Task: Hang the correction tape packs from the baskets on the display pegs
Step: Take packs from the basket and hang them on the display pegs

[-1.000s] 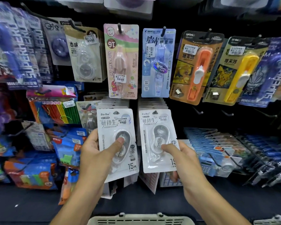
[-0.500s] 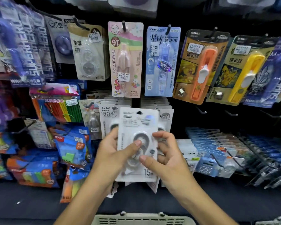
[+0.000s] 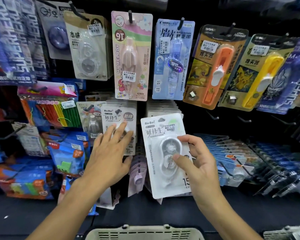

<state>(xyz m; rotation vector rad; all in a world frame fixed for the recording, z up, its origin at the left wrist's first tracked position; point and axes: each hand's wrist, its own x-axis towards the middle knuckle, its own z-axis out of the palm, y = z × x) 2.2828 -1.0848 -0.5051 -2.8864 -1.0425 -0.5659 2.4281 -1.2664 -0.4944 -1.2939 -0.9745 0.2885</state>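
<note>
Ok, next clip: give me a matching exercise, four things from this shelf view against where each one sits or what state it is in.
Things
1. white correction tape pack
2. left hand
3. pink My Melody pack
4. basket

States or places
A. hanging on an upper peg
B. at the bottom edge of the view
C. pinched in the right hand
D. fingers flat on a hanging pack

Pairs: 1-C, 2-D, 3-A, 4-B

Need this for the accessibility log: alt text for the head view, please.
The right hand pinches a white correction tape pack before the display pegs, while the left hand rests flat on a hung pack. A basket rim shows below.
</note>
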